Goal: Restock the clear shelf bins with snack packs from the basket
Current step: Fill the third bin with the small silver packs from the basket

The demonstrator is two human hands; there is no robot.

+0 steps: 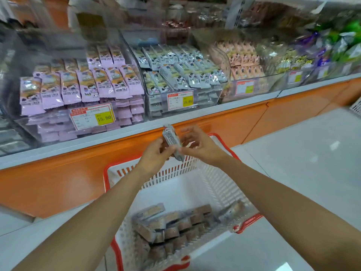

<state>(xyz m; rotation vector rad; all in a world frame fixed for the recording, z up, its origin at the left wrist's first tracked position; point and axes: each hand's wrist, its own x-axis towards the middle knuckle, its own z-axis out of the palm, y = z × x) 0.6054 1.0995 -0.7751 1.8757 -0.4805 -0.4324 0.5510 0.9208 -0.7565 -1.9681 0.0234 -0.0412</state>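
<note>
A white basket with a red rim stands on the floor below me, with several brown-and-grey snack packs piled in its near end. Above its far rim both hands meet on a small stack of grey snack packs held upright. My left hand grips the stack from the left. From the right, my right hand pinches its lower edge, the other fingers spread. Ahead, a clear bin holds grey-white packs, and the clear bin left of it holds pink packs.
An orange shelf base with a white ledge runs across in front of the basket. More clear bins with peach and mixed packs stand to the right. Yellow price tags hang on the bin fronts. White floor lies at right.
</note>
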